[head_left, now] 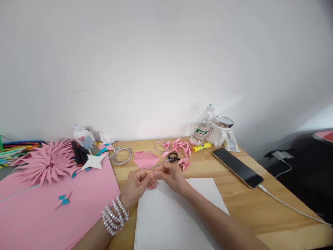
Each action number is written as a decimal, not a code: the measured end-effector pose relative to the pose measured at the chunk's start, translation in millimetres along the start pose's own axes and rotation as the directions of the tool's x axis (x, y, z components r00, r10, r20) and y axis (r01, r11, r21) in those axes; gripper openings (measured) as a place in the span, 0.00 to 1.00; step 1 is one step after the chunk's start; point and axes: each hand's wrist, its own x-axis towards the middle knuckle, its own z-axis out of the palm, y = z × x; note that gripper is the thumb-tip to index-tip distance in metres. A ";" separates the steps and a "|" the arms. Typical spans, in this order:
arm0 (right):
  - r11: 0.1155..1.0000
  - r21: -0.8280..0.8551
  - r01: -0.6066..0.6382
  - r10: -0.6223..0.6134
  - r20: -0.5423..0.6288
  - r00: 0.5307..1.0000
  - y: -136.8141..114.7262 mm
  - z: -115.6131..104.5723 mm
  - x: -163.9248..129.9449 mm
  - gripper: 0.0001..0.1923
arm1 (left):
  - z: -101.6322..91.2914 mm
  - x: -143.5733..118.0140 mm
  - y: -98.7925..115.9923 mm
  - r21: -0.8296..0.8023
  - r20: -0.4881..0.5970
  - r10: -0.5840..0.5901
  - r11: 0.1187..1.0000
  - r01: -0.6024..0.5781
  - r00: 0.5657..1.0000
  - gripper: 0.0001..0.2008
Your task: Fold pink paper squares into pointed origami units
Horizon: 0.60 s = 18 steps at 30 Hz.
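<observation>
Low centre of frame, left hand (136,185) and right hand (170,175) meet fingertip to fingertip, both pinched narrow on something too small to make out, above white paper sheet (171,215) on worktop (244,205), pink folded paper (145,159) and scissors (173,158) just beyond, phone (238,167) at right.

Left hand (137,185) and right hand (170,175) meet fingertip to fingertip above white sheet (177,215); folded pink paper (145,159) just beyond.
</observation>
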 end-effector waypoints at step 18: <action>0.997 -0.059 0.051 -0.075 -0.530 0.845 -26.8 -18.9 12.1 0.17 | -3.5 6.2 -20.9 0.415 0.119 0.185 0.884 -0.218 0.976 0.09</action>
